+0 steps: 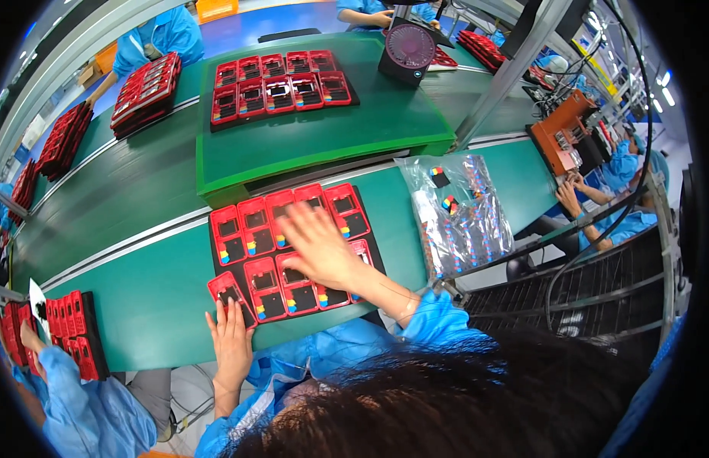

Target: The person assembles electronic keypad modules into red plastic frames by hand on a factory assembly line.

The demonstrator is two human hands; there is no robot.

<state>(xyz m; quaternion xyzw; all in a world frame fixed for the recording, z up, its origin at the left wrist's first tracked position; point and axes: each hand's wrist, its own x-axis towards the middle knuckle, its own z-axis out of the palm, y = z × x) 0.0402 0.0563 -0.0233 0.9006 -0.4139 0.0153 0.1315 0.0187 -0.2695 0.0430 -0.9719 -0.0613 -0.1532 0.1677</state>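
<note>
In front of me on the green bench lies a black tray (376, 258) with two rows of red plastic casings (264, 278). Many casings have a small yellow-and-blue piece near the lower end. The near-left casing (227, 285) sits askew, poking out past the tray's edge. On its lower part rest the straight fingers of my left hand (232, 343); whether the thumb grips beneath it I cannot tell. My right hand (324, 252), slightly blurred, is spread palm down above the middle casings and covers some of them. Nothing shows in its fingers.
Right of the tray lies a clear plastic bag (461, 217) of small coloured pieces. A raised green platform (324, 156) behind carries another casing tray (282, 85) and a dark fan (408, 52). Stacked trays (73, 324) stand left beside a co-worker's blue sleeve (79, 397). Other people work around.
</note>
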